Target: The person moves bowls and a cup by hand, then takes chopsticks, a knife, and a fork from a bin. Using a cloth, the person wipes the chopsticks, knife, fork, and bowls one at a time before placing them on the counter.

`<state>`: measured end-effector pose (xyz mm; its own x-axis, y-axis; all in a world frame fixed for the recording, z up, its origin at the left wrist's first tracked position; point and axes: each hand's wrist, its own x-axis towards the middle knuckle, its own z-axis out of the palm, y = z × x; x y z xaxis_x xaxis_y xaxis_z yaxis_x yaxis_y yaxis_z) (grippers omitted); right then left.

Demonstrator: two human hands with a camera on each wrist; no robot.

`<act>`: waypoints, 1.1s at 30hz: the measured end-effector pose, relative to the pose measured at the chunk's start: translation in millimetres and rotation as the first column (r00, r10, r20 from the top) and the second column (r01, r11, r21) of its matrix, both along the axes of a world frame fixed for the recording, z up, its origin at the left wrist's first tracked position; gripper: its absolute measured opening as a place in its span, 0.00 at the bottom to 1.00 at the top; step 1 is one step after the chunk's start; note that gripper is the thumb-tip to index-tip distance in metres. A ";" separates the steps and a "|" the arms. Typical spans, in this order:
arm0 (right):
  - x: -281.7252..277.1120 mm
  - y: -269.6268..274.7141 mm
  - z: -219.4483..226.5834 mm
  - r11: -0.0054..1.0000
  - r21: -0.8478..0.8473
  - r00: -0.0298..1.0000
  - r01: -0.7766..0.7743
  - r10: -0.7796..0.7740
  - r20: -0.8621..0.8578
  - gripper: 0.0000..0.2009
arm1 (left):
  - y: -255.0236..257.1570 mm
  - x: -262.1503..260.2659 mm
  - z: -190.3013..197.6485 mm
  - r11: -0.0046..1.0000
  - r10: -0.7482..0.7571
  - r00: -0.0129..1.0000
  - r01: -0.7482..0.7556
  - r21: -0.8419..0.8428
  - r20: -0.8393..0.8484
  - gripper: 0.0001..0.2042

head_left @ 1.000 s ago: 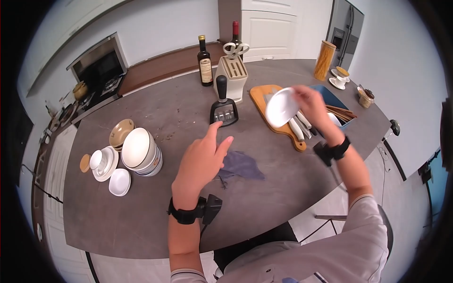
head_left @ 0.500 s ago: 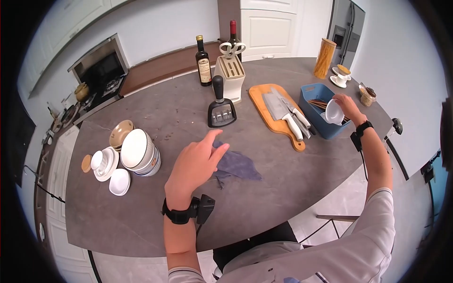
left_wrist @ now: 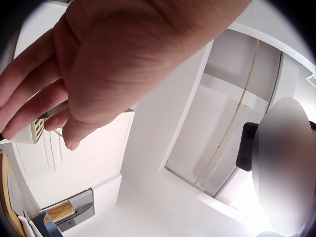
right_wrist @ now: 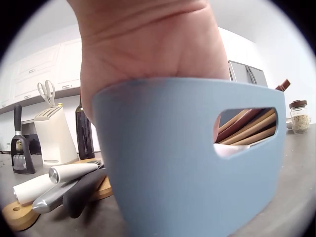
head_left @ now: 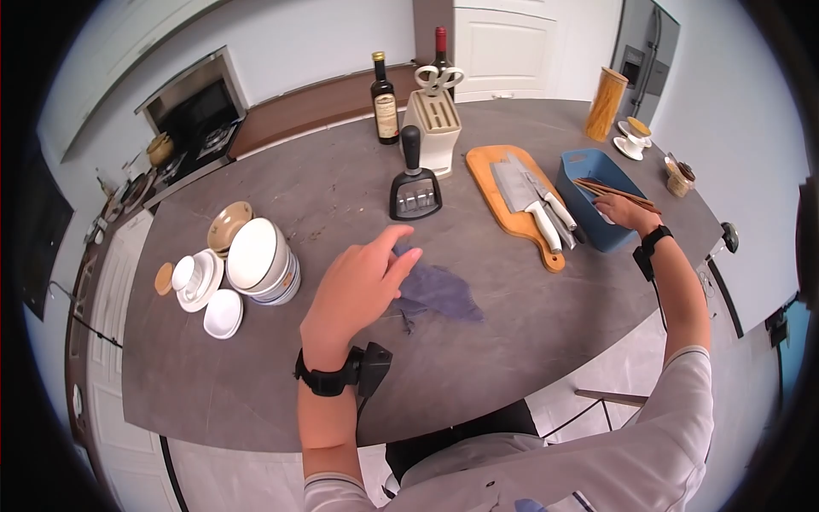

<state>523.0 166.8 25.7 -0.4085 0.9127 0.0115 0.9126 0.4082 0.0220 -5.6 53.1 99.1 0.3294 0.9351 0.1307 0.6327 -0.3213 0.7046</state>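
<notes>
My right hand (head_left: 625, 212) reaches down into a blue basket (head_left: 573, 181) at the right of the table. In the right wrist view its fingers are hidden behind the basket's wall (right_wrist: 163, 148). A small patch of a white bowl (head_left: 606, 218) shows under the fingers; I cannot tell whether they still grip it. Wooden chopsticks (head_left: 616, 189) lie across the basket beside the hand. My left hand (head_left: 354, 286) hovers over the table's middle with nothing in it, thumb and index finger apart. Beyond it lies a crumpled grey-blue cloth (head_left: 444, 294).
Left of the basket is a cutting board (head_left: 490, 183) bearing a cleaver (head_left: 512, 188) and other knives. A knife sharpener (head_left: 415, 192) and a knife block (head_left: 431, 132) stand farther back. Stacked bowls (head_left: 256, 256) and white dishes (head_left: 223, 316) are at left.
My right hand carried the white bowl rightward from over the cutting board and lowered it into the blue basket. The left hand stays nearly in place.
</notes>
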 end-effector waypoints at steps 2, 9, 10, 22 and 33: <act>-0.8 -1.2 2.9 1.000 -0.024 1.000 -0.001 0.001 0.007 0.13 | -2.4 -3.9 4.2 1.000 0.002 0.996 -0.001 -0.012 0.086 0.18; -3.4 -1.2 -4.1 0.974 -0.039 0.941 0.222 -0.225 -0.254 0.16 | -43.0 -73.6 36.3 0.958 0.222 0.738 -0.286 -0.004 0.637 0.16; -0.9 0.7 -5.1 0.973 -0.065 0.927 0.221 -0.230 -0.297 0.20 | -45.5 -96.1 36.9 0.915 0.276 0.711 -0.401 0.050 0.646 0.16; -38.2 -6.0 10.1 0.929 0.318 0.951 0.188 -0.091 -0.295 0.11 | -18.5 -325.1 -135.4 0.485 0.869 0.452 -0.858 0.168 -0.199 0.18; -261.8 -73.9 37.1 0.856 0.241 0.769 -0.457 0.517 -0.376 0.09 | -16.3 -309.8 -127.0 0.369 0.930 0.342 -0.851 0.373 -0.139 0.13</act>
